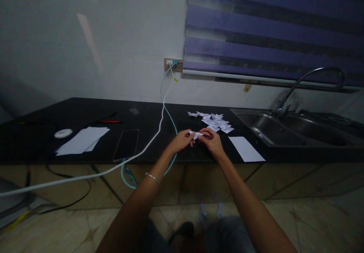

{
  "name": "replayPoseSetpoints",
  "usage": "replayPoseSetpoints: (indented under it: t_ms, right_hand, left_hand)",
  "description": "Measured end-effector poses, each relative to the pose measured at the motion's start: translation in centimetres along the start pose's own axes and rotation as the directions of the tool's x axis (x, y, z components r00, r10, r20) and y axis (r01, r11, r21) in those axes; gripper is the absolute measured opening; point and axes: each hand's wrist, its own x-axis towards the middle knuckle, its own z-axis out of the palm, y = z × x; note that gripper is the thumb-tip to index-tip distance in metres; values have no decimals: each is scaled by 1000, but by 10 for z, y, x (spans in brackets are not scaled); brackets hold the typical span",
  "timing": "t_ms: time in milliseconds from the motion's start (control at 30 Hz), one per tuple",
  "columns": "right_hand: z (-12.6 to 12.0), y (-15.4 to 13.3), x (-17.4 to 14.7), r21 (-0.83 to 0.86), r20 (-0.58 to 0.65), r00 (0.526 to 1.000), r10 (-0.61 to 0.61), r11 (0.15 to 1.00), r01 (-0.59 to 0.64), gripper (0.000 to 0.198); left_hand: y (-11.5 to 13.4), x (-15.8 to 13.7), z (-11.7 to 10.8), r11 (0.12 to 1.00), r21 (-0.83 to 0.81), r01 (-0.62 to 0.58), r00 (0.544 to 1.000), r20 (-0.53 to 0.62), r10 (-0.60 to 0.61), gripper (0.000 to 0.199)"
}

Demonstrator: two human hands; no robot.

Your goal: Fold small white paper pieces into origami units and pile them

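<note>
Head camera: a person works at a dark desk (85,110), both hands over its front edge, a small folded paper (195,135) held between them. The left hand (182,141) pinches the left end of the paper and the right hand (212,141) pinches the right end, each grip pressed closed on the same white piece; its exact creases are too small to read. Just beyond the right hand, toward the wall, lies a cluster of folded pieces (217,123), several of them touching or overlapping. One flat sheet (247,149) rests to the right, near the sink (287,143), while loose sheets (81,141) lie well apart on the left, past a dark phone (127,145). The step in hand looks like shaping a fold; the next move seems to call for light, even pressure from both hands, since thin paper could crease askew or tear
</note>
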Motion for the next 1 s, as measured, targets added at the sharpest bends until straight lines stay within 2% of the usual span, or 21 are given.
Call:
replayPoseSetpoints:
  t_ms: [167,567,1000]
  right_hand:
    - [1,1,0,21,18,999,31,999,-32,40]
    - [4,-5,-2,32,45,997,55,998,-57,34]
    - [4,-4,-3,-22,30,999,44,999,-43,35]
  left_hand:
    - [-3,0,-2,999,-22,-49,998,24,49,39]
    - [2,-3,-3,997,-32,-73,996,53,75,38]
    - [13,-8,-2,998,41,-41,999,2,41,37]
